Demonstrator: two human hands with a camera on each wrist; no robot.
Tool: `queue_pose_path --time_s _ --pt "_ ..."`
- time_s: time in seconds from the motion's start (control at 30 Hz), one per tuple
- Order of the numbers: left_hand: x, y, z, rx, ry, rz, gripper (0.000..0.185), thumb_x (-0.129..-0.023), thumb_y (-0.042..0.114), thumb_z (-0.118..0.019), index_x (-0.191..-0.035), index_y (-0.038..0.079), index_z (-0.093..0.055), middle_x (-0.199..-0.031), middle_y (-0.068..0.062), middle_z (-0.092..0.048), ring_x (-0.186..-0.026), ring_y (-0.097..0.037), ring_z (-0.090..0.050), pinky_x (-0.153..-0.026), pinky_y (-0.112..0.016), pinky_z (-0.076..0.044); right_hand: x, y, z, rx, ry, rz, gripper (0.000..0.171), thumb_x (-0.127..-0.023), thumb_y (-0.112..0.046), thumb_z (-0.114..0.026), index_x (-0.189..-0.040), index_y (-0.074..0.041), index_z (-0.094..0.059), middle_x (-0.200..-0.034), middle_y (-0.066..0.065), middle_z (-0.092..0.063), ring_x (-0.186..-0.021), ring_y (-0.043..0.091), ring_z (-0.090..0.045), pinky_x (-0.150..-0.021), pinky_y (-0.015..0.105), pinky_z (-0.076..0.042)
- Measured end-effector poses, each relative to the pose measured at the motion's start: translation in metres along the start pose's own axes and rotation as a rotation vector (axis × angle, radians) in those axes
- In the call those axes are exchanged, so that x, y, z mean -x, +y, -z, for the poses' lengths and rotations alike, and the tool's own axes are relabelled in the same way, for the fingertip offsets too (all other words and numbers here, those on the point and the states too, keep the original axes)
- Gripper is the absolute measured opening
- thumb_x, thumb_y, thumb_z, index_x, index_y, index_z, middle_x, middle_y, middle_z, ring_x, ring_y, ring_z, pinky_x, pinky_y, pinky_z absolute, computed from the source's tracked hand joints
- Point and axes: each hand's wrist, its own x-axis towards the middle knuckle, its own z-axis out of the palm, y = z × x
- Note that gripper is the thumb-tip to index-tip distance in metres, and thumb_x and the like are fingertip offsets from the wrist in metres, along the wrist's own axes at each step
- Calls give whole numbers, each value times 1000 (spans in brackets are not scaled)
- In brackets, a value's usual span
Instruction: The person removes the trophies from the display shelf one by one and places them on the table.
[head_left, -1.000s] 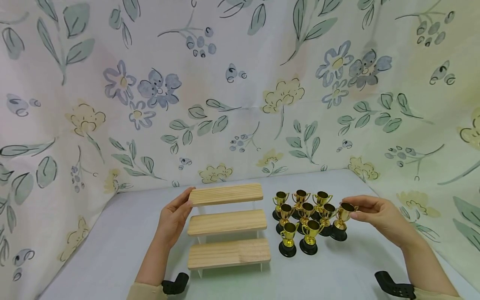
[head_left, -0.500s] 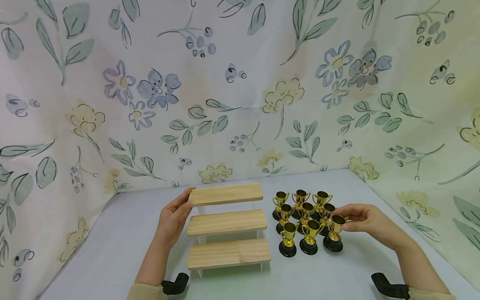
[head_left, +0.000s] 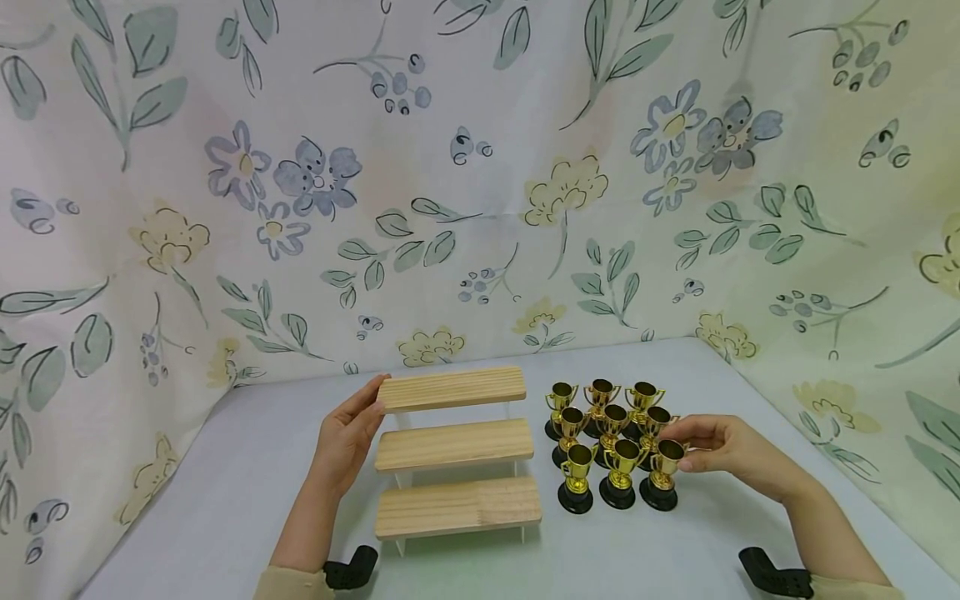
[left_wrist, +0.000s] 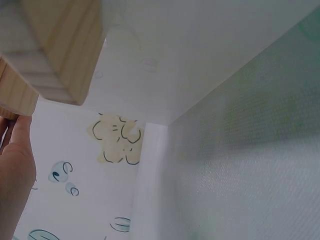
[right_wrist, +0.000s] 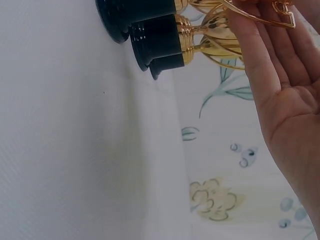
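Fingers of the right hand (head_left: 723, 454) pinch a gold trophy (head_left: 662, 477) standing on the grey tabletop (head_left: 225, 500) before floral walls (head_left: 450, 183).

1. No lettering, number or brand shows anywhere in these views.
2. The gold trophy cups (head_left: 611, 442) carry no readable plate or engraving; their black bases are plain.
3. The wooden tiered stand (head_left: 454, 450) shows bare grain only.
4. The backdrop cloth (head_left: 480, 167) bears flowers and leaves, no words.
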Motion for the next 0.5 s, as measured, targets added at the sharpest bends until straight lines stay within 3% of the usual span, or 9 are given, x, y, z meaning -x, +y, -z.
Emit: queue_pose_path --time_s 0.5 --pt "-1 0 0 8 4 -6 58 -99 7 -56 -151 -6 -32 -131 21 -60 -122 7 -57 -104 -9 -46 1 3 2 -27 -16 4 34 -91 0 -63 -124 5 -60 -119 -14 -68 -110 -1 -64 -88 16 -53"
